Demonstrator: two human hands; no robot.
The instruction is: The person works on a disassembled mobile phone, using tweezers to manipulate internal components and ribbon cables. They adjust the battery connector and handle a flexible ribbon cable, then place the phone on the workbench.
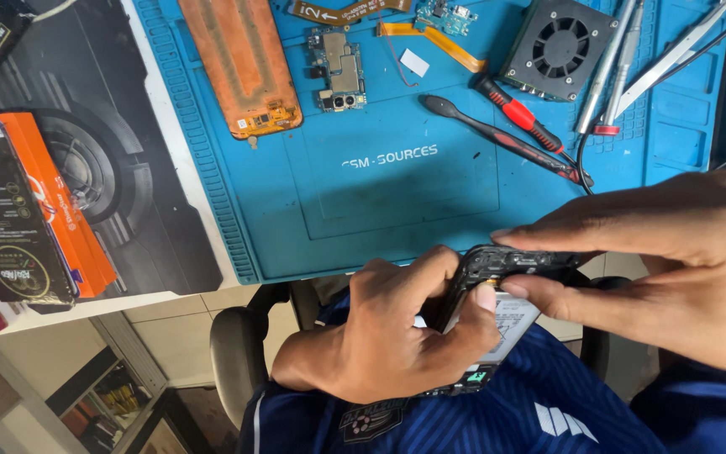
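While my left hand clamps the opened phone low centre, right hand fingertips pinch its top edge; I judge prying next, gently.

Premises: a phone-repair workshop. Evidence on the tabletop: a blue silicone repair mat with ribbed tool slots; at 12 o'clock a bare circuit board, an orange phone back panel and a flex cable; at 1 o'clock a small cooling fan, a red-handled screwdriver, a black-and-red pry tool and tweezers. Boxed spare parts lie at 9 o'clock.
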